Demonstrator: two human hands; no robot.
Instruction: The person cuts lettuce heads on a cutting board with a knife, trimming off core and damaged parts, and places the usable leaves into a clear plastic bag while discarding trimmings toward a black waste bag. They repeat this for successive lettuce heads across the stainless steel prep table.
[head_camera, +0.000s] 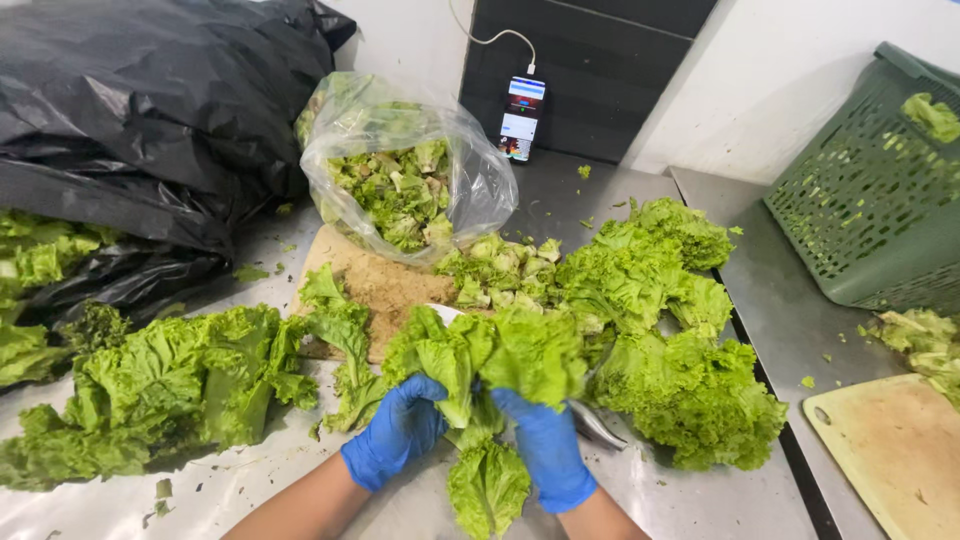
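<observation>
Both gloved hands, left hand (395, 430) and right hand (545, 450), have their grip clamped on a lettuce head (485, 375) above the steel surface (700, 500), while the clear bag (400, 165) holds some torn leaves and whole heads (160, 385) lie unprocessed alongside.

Steel bench (700, 500), near edge, centre: left hand (398, 430) and right hand (545, 450) gripping a lettuce head (500, 365), side by side. Left of it: loose lettuce (170, 390) lying toward the left edge. Right of it: another lettuce pile (660, 330) sitting mid-bench. Behind the hands: cutting board (375, 285), carrying an open bag of cut leaves (400, 175). Back left corner: bin bags (140, 110). Back edge: phone (521, 118) leaning on the wall. Far right: basket (870, 210) standing behind a second board (890, 450).
</observation>
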